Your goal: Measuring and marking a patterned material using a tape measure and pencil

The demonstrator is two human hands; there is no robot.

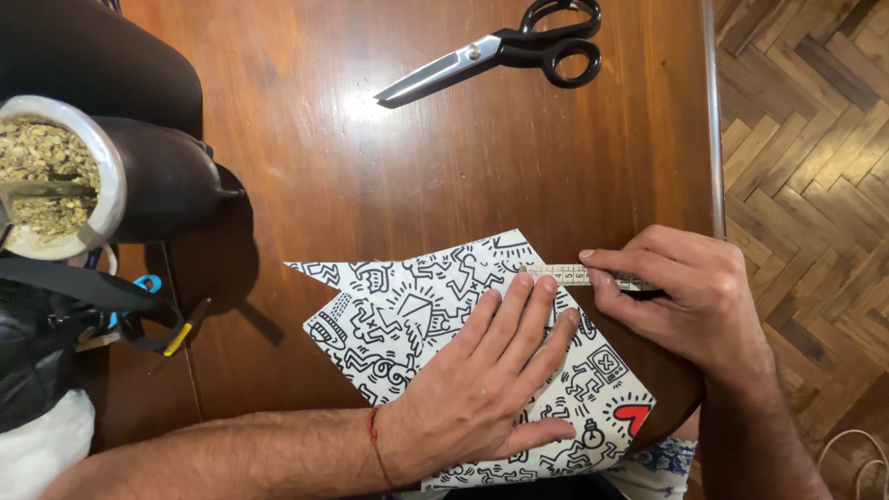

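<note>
Left hand (491, 380), fingers spread flat, presses the black-and-white doodle-printed sheet (407, 315) on the brown wooden tabletop (370, 167); right hand (685, 296) pinches a yellow measuring tape (569, 274) along the sheet's upper edge; black-handled scissors (505, 51) lie well beyond the sheet, untouched.

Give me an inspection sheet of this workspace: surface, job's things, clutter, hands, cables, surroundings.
Surface: brown wooden table, glossy, with reflections.
Job's things: patterned sheet, black-and-white doodles with a red heart, lying flat; measuring tape laid along its upper right edge.
Clutter: black-handled scissors, shut, at the far edge; metal-rimmed cup of green herb at left; black bag beside it.
Hands: left hand pressed flat on the sheet; right hand pinching the tape with its fingers.
Cables: white cord on the floor, lower right.
Surroundings: herringbone parquet floor.
</note>
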